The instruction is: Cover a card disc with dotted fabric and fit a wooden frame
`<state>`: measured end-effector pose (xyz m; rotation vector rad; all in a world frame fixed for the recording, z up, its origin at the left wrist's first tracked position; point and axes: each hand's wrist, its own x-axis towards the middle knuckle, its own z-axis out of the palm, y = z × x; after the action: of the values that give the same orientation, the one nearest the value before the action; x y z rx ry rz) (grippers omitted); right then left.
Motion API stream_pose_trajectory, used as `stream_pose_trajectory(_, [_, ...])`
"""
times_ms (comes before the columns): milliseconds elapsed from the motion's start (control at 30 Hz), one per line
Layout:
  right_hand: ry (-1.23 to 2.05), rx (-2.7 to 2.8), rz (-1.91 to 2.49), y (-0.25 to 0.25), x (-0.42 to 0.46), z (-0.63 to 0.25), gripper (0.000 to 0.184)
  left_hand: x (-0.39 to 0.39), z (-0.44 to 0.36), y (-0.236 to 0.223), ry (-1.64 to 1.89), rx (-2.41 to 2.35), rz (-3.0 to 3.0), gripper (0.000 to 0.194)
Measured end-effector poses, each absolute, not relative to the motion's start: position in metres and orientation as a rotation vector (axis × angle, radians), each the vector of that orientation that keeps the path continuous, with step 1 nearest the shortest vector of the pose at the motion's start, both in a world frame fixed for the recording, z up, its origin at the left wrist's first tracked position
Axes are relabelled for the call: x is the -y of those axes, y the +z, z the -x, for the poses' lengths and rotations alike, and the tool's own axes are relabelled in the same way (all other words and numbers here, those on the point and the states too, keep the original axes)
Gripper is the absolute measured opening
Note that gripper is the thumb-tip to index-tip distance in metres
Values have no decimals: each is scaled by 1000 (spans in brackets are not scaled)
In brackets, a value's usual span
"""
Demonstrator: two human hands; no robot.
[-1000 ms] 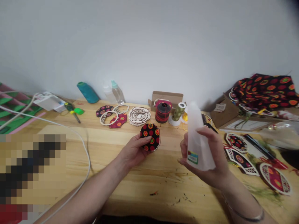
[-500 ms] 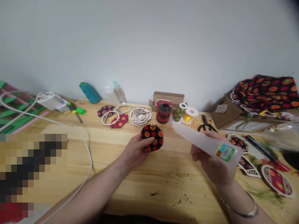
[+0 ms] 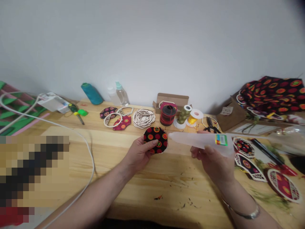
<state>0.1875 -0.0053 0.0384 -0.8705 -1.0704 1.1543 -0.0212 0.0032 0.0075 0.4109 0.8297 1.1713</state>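
My left hand (image 3: 139,153) holds a small octagonal piece covered in black fabric with red and orange dots (image 3: 156,140), its thumb across the face. In my right hand (image 3: 211,160) lies a translucent plastic squeeze bottle (image 3: 200,141) with a green-and-blue label. The bottle is nearly level, and its narrow tip points left, just short of the fabric piece's right edge. The bottle hides part of the black scissors (image 3: 211,128) behind it.
The wooden table (image 3: 147,187) holds laser-cut wooden frames (image 3: 143,118), fabric pieces, several thread spools (image 3: 168,115) and a clear bottle (image 3: 121,94). Patterned cloth (image 3: 271,95) and a cardboard box (image 3: 230,117) stand at the back right. A white cable (image 3: 81,140) runs along the left.
The squeeze bottle has swung from nearly upright to almost level, with its tip now pointing left at the fabric piece. My left hand and the piece have barely moved.
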Motion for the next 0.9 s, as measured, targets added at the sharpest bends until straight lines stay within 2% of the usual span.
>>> stream_pose_trajectory(433, [993,1300,811,23,14,-195,37,-2,20,10,1188,-860,-451,30])
stream_pose_trajectory(633, [908,1397,831,21,15,-196,33,-3,19,9,1195,-880,-451,32])
stream_pose_trajectory(900, [666,1608,877,22,16,-200,36,-3,18,9,1212,-905,-451,32])
